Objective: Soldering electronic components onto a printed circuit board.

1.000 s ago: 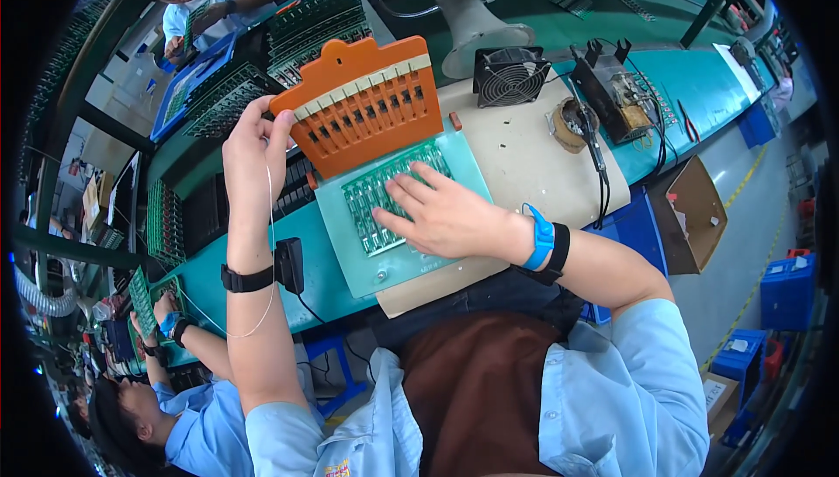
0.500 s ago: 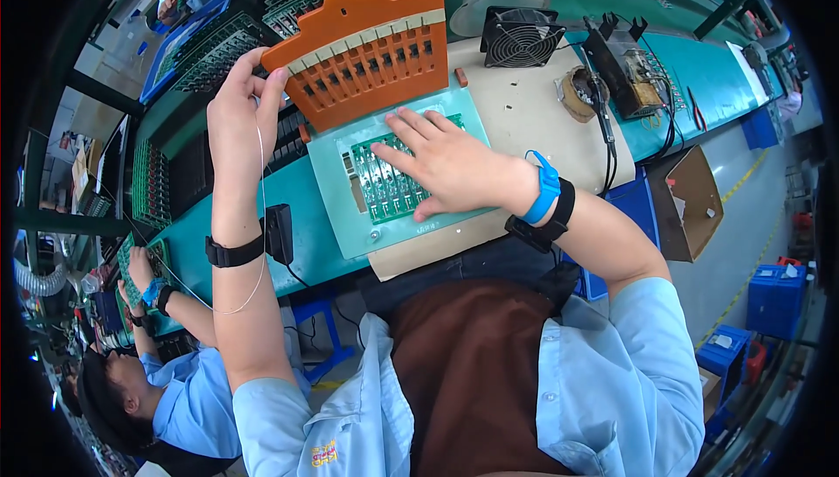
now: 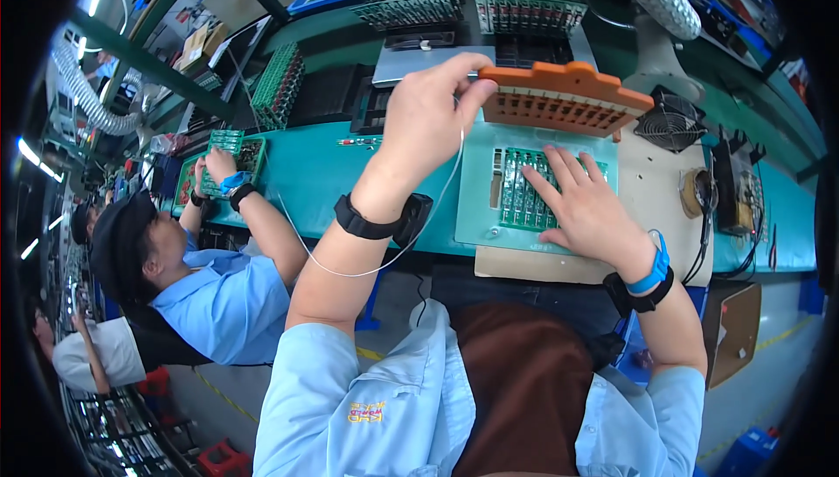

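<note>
- Fingers spread, the right hand lies over the right part of the green circuit panel.
- The panel sits in the pale fixture, long axis left to right, nearer the right hand.
- Beyond, the left hand clamps the left corner of the raised orange lid; the panel lies rightward and nearer the body.
- Since the earlier frame, the view swings left; both hands keep their places.

Fixture base: lay over the cardboard sheet, before the person.
Circuit-board panel: sat on the fixture base, under the right hand.
Raised lid: stood behind the panel, its left end in the left hand.
Fan: stood right of the lid.
Circuit-board stack: stood behind the lid.
Carton: stood right, below the bench.
</note>
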`<state>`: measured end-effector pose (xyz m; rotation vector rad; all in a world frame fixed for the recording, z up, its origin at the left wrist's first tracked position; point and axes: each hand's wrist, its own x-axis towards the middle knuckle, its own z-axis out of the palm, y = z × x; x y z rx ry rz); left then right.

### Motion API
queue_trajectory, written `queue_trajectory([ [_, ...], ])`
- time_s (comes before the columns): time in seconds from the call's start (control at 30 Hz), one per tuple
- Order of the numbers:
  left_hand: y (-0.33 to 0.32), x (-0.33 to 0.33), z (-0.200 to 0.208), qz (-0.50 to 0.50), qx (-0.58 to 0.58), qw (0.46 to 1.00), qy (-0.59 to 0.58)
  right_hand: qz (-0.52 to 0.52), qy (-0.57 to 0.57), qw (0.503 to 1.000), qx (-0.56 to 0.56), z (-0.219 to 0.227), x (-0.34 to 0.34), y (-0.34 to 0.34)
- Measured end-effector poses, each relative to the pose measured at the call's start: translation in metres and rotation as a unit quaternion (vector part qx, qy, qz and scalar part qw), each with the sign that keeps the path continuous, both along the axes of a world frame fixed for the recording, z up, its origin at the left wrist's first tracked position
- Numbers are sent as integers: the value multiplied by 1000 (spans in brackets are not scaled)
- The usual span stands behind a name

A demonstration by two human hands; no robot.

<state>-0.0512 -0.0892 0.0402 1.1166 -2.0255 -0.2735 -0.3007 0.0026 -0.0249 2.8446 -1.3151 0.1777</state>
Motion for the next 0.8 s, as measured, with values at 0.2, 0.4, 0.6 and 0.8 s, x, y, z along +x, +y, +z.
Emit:
queue_trajectory([
  [0.2, 4, 3, -8, -23, -20, 999, 36, 3, 14, 1000, -28, 5, -1, 7],
  [0.4, 8, 2, -11, -42, -16, 998, 39, -22, -7, 991, -134, 6, -10, 13],
  [0.6, 15, 10, -18, -56, 49, 994, 85, -29, -91, 974, -206, 1, -27, 16],
  [0.8, 35, 10, -31, -81, 4, 996, 27, 78, -224, 954, -183, 16, -53, 66],
])
